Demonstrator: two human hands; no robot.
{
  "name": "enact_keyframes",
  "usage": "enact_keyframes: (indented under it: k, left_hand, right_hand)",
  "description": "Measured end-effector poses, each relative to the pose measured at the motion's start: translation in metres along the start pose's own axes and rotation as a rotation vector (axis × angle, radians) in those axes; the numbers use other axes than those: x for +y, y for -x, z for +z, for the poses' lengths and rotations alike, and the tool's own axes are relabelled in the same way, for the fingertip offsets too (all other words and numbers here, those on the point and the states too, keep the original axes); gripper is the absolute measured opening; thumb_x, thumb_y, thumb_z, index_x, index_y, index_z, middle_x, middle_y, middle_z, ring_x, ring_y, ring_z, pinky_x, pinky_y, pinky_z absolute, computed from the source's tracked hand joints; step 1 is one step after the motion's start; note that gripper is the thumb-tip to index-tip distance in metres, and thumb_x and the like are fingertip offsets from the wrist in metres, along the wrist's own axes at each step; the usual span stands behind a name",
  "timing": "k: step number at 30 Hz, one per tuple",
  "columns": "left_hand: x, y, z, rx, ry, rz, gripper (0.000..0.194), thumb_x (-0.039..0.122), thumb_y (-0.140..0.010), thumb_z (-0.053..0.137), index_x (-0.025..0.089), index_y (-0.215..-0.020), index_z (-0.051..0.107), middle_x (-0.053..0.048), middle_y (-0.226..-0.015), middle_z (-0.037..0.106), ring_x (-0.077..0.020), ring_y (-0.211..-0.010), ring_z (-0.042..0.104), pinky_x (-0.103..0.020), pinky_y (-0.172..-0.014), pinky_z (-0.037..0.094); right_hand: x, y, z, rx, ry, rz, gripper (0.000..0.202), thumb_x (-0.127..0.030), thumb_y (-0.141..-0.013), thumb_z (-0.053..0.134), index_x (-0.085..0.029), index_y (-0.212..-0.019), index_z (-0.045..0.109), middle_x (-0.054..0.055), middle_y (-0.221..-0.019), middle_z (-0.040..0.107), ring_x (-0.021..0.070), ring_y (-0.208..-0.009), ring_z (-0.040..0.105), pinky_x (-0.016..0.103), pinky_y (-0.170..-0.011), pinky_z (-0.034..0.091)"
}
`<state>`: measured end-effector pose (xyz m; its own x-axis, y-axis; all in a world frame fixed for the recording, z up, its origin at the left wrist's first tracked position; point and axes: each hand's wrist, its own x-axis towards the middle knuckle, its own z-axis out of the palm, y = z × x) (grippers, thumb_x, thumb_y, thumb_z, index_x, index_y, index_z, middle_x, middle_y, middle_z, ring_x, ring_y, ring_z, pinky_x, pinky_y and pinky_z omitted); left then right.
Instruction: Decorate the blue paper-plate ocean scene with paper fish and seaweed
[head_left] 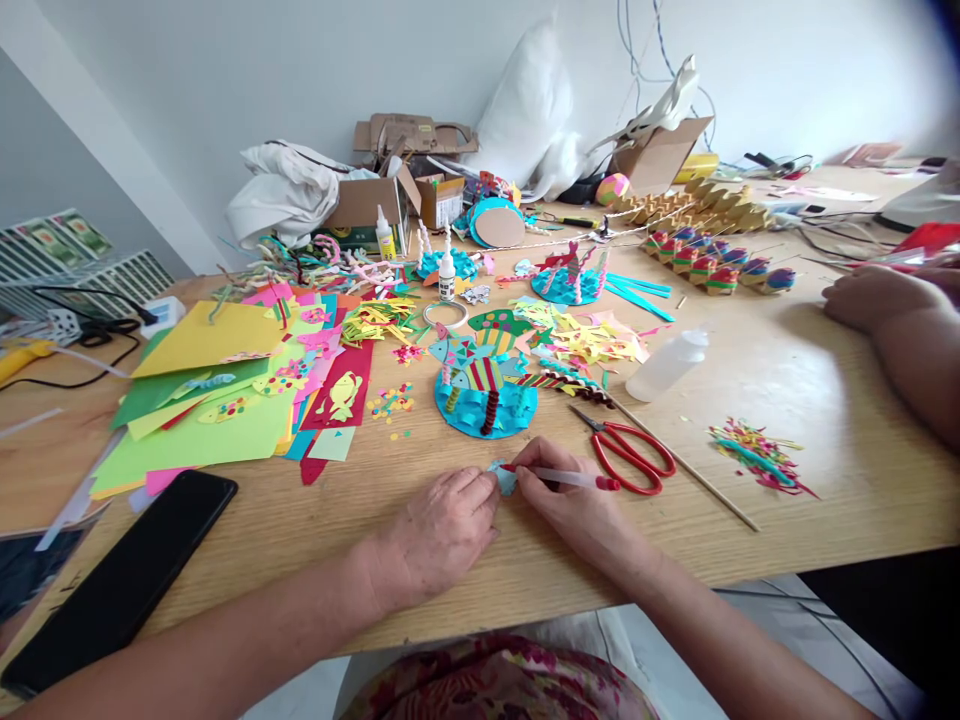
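Note:
A small light-blue paper cutout (504,478) lies on the wooden table in front of me. The fingers of my left hand (450,525), close together, hold its left edge down. In my right hand (574,510) is a red-capped pen (570,478) with a clear barrel, its red tip end over the cutout. Just behind stands a round blue base (450,415) with paper fish (480,375) on pipe-cleaner posts. Red-handled scissors (630,455) rest right of my right hand, beside a thin wooden stick (697,475).
Coloured paper sheets (217,400) and a black phone (142,570) lie at left. Paper scraps (757,455), a translucent bottle (667,365) and glue bottles (447,275) stand or lie around. Another person's hand (885,295) rests at right. Boxes (367,210) line the back.

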<state>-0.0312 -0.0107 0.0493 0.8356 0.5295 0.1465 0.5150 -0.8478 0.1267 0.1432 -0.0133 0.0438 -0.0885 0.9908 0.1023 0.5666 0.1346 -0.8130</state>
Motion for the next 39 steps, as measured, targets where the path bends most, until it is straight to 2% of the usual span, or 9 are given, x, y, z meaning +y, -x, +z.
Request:
enact_keyframes:
  k: [4, 10, 21, 39]
  left_hand:
    - [0.005, 0.0, 0.002, -0.004, -0.028, -0.023, 0.021, 0.017, -0.083, 0.05, 0.009, -0.102, 0.052, -0.011, -0.103, 0.057, -0.0232, -0.101, 0.051, -0.036, -0.086, 0.046]
    - [0.008, 0.004, 0.009, 0.027, -0.07, -0.032, 0.032, 0.021, -0.084, 0.048, 0.008, -0.114, 0.047, -0.012, -0.111, 0.056, -0.0231, -0.106, 0.05, -0.036, -0.089, 0.044]
    - [0.006, 0.006, 0.011, 0.064, -0.085, -0.016, 0.031, 0.022, -0.084, 0.049, 0.007, -0.112, 0.05, -0.012, -0.114, 0.055, -0.0234, -0.107, 0.049, -0.035, -0.09, 0.042]
    - [0.006, 0.006, 0.01, 0.091, -0.124, -0.006, 0.032, 0.024, -0.084, 0.05, 0.008, -0.111, 0.052, -0.01, -0.115, 0.056, -0.0211, -0.108, 0.048, -0.032, -0.094, 0.039]
  right_hand:
    - [0.002, -0.002, -0.001, -0.009, -0.004, 0.003, 0.01, -0.02, -0.075, 0.045, -0.02, -0.067, 0.05, -0.001, -0.062, 0.056, 0.0127, -0.058, 0.051, 0.024, -0.054, 0.038]
    - [-0.001, 0.001, -0.001, 0.011, 0.03, -0.023, 0.011, -0.019, -0.076, 0.045, -0.02, -0.066, 0.051, -0.003, -0.059, 0.055, 0.0113, -0.054, 0.049, 0.023, -0.052, 0.036]
    - [0.002, 0.001, 0.0, 0.031, -0.049, -0.008, 0.011, -0.02, -0.077, 0.045, -0.019, -0.068, 0.053, -0.002, -0.061, 0.056, 0.0115, -0.056, 0.05, 0.022, -0.053, 0.038]
    - [-0.003, 0.001, -0.003, -0.009, 0.039, -0.016, 0.011, -0.017, -0.074, 0.047, -0.019, -0.064, 0.052, -0.003, -0.056, 0.054, 0.0102, -0.051, 0.046, 0.022, -0.049, 0.033]
